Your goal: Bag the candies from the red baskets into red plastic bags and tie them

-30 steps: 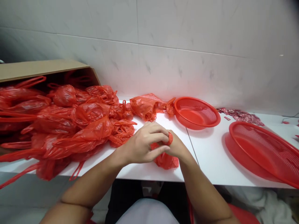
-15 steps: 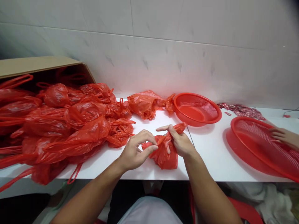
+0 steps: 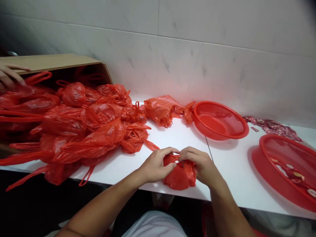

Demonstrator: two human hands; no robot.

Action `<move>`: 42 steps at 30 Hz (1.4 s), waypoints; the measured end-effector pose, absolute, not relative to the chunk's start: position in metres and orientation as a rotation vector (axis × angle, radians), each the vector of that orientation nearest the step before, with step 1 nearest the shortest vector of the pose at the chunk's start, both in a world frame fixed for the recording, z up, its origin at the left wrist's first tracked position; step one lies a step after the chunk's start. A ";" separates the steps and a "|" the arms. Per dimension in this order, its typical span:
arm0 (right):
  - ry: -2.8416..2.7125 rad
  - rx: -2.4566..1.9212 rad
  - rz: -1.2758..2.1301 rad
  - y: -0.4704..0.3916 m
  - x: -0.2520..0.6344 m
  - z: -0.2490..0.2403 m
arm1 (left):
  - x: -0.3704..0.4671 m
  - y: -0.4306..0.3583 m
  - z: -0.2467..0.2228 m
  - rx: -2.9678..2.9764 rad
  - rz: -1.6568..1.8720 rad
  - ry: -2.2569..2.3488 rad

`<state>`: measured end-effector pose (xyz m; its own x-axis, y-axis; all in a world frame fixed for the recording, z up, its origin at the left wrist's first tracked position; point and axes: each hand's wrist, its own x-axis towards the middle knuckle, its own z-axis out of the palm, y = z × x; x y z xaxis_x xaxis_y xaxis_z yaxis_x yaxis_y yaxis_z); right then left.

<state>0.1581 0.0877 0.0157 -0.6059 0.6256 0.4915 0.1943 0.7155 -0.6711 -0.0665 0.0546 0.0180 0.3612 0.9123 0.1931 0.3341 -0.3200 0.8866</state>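
Observation:
A small red plastic bag (image 3: 179, 177) is between my two hands near the table's front edge, its lower part bulging out below my fingers. My left hand (image 3: 158, 165) pinches the top of the bag from the left, thumb and fingers curled toward each other. From the right, my right hand (image 3: 198, 161) has its fingers closed on the bunched top. The fingertips of both hands nearly meet there. Whatever the bag contains is hidden by the plastic.
Red plastic bags (image 3: 98, 131) lie heaped at the left, spilling from a cardboard box (image 3: 74, 59). Another person's hand (image 3: 11, 75) rests at that box. Two red baskets (image 3: 219, 131) stand at right, the nearer holding small items. Small patterned packets (image 3: 274, 126) lie by the wall.
My hands have come together on the bag's top and sit lower. The view has shifted left. A person's hand left the right basket, where small items now show; a hand appears at the box.

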 end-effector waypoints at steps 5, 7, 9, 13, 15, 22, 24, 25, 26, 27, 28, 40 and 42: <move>-1.940 -0.825 0.394 0.080 0.131 -0.005 | -0.064 0.052 0.011 1.761 0.944 1.096; -1.863 -0.883 0.347 0.077 0.121 -0.009 | -0.062 0.050 0.007 1.708 0.949 1.006; -1.844 -0.893 0.346 0.075 0.117 -0.010 | -0.061 0.049 0.004 1.649 0.935 0.910; -1.943 -0.800 0.490 0.077 0.123 -0.006 | -0.066 0.049 0.007 1.535 0.897 0.742; -1.992 -0.766 0.557 0.080 0.132 -0.003 | -0.068 0.051 0.011 1.510 0.926 0.748; -2.067 -0.654 0.544 0.077 0.163 0.000 | -0.076 0.054 0.015 1.784 0.984 1.193; -2.043 -0.679 0.498 0.075 0.173 -0.005 | -0.082 0.055 0.013 1.902 1.031 1.358; -2.027 -0.708 0.482 0.074 0.180 -0.009 | -0.087 0.056 0.011 1.941 1.053 1.443; -2.006 -0.753 0.477 0.074 0.187 -0.013 | -0.091 0.057 0.010 1.961 1.070 1.516; -1.977 -0.813 0.485 0.073 0.194 -0.018 | -0.095 0.059 0.008 1.967 1.081 1.572; -1.939 -0.882 0.503 0.072 0.200 -0.022 | -0.099 0.059 0.007 1.965 1.084 1.607; -2.177 -0.896 1.055 0.074 0.137 -0.021 | -0.072 0.038 0.018 1.958 1.160 1.286; -2.057 -0.979 1.070 0.079 0.130 -0.022 | -0.074 0.034 0.011 1.977 1.209 1.378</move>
